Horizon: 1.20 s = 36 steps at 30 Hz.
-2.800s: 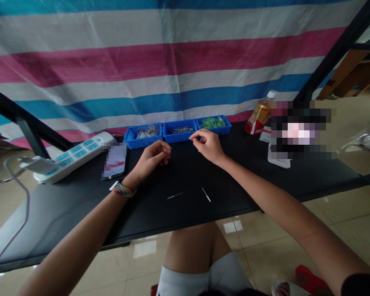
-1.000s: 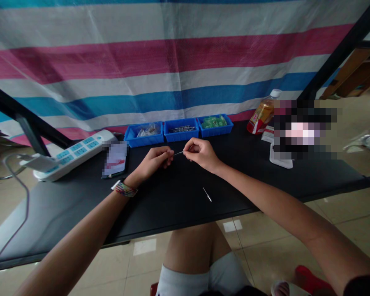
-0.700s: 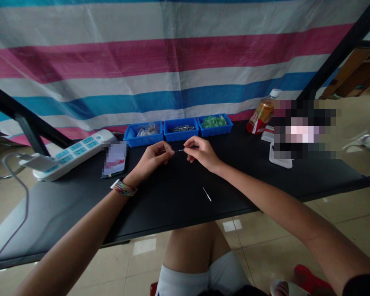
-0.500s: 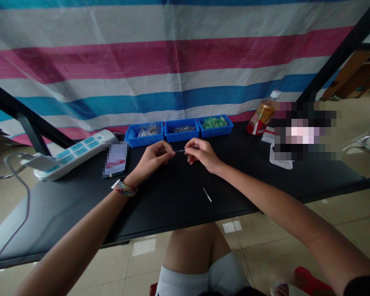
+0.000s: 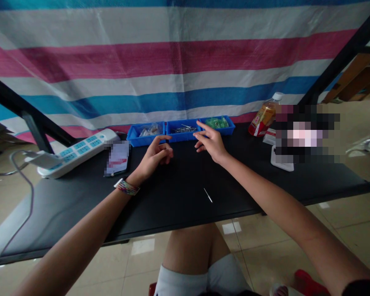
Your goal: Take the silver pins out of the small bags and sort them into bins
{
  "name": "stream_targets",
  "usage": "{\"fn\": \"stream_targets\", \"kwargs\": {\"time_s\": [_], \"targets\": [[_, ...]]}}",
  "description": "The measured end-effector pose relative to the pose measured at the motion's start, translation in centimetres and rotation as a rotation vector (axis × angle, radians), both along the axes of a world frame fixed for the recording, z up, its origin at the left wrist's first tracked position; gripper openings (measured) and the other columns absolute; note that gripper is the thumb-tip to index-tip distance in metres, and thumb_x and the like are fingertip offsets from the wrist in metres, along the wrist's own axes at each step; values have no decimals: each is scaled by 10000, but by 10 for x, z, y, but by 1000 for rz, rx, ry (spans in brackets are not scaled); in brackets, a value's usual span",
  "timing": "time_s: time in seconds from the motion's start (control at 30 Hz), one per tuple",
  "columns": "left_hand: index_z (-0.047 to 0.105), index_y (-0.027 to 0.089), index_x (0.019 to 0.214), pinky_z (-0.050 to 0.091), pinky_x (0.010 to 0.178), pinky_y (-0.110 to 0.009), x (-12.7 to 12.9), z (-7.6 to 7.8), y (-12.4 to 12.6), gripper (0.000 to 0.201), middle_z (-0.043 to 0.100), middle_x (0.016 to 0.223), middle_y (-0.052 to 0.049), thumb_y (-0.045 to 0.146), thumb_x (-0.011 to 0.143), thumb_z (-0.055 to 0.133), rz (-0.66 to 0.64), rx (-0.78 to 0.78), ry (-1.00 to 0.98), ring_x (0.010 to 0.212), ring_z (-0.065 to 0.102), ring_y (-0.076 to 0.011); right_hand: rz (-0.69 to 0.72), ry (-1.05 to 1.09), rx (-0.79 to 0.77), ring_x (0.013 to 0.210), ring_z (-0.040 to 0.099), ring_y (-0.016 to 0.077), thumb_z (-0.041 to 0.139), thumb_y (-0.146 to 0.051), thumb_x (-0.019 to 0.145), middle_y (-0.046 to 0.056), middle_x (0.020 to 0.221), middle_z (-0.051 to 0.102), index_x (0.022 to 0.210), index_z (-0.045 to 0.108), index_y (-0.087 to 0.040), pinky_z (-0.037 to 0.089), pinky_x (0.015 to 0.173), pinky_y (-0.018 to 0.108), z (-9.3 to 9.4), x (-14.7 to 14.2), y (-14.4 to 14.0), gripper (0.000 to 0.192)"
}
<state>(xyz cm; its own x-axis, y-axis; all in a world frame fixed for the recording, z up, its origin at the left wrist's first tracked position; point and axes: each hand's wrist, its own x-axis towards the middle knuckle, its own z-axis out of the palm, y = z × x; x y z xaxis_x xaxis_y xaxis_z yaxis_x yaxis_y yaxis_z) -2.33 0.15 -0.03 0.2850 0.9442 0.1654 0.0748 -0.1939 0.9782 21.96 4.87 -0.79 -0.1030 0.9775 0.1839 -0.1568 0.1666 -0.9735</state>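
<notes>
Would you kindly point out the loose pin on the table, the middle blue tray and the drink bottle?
loose pin (image 5: 207,195), head view, middle of its shaft.
middle blue tray (image 5: 181,137), head view, front wall.
drink bottle (image 5: 260,119), head view, its label.

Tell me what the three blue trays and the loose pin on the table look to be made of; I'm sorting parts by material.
The blue trays look like moulded plastic: uniform saturated colour, thin rims, dull sheen. The loose pin on the black table seems metal: thin, straight, with a bright silvery glint. It is too small to confirm.
</notes>
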Motion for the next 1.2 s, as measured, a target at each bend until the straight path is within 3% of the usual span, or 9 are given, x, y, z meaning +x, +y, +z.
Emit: {"fn": "stream_targets", "kwargs": {"time_s": [0.17,0.3,0.37,0.47,0.6,0.73,0.87,1.03,1.2], "targets": [[520,189,1315,344,470,-214,0,3,-1,497,635,781,38,402,907,710,-36,-9,49,549,554,-110,29,-223,43,452,523,71,726,-319,854,-14,739,663,969,741,-165,394,393,198,9,17,-2,193],[552,176,1272,346,474,-225,3,7,-5,453,623,766,34,408,914,705,-43,-19,84,549,556,-116,574,-708,-29,431,532,95,858,-472,788,-16,577,632,669,676,-176,342,415,209,40,34,-31,367],[563,172,1252,349,481,-229,5,9,-7,431,623,763,31,398,913,703,-54,-22,91,551,555,-116,714,-984,-50,426,544,117,869,-477,787,-8,504,595,578,639,-187,339,442,235,54,38,-57,426],[576,170,1220,354,492,-232,9,11,-9,396,628,757,27,381,907,695,-85,-26,96,555,556,-119,745,-1210,-46,494,578,154,851,-430,805,24,556,637,559,620,-208,338,463,269,63,34,-98,405],[598,176,1177,372,499,-237,13,14,-13,351,632,749,23,362,894,689,-113,-25,124,556,553,-123,555,-1368,208,575,605,179,807,-181,759,66,721,698,649,629,-205,315,519,304,59,19,-123,210],[619,175,1152,397,512,-241,11,14,-12,322,632,747,18,363,897,678,-107,-12,167,567,554,-129,557,-1270,362,659,642,181,749,-153,805,70,828,718,687,611,-200,360,577,298,52,4,-93,187],[656,178,996,402,526,-244,8,10,-9,265,635,744,1,438,957,629,-106,7,245,593,562,-137,649,-794,299,614,644,135,729,-188,863,-12,769,664,823,603,-207,419,550,235,30,-8,-48,134],[653,187,821,415,539,-244,8,6,-8,393,627,690,-9,530,1001,586,-103,5,346,596,549,-144,526,-429,245,525,629,99,754,-354,921,-37,782,645,909,596,-206,429,475,199,-8,-16,-35,217],[670,183,796,414,524,-242,7,2,-6,460,630,681,-24,596,986,598,-114,-18,339,614,571,-159,324,-315,248,542,638,95,795,-494,908,-12,870,682,926,607,-210,445,480,207,-16,-16,-37,341]]}}
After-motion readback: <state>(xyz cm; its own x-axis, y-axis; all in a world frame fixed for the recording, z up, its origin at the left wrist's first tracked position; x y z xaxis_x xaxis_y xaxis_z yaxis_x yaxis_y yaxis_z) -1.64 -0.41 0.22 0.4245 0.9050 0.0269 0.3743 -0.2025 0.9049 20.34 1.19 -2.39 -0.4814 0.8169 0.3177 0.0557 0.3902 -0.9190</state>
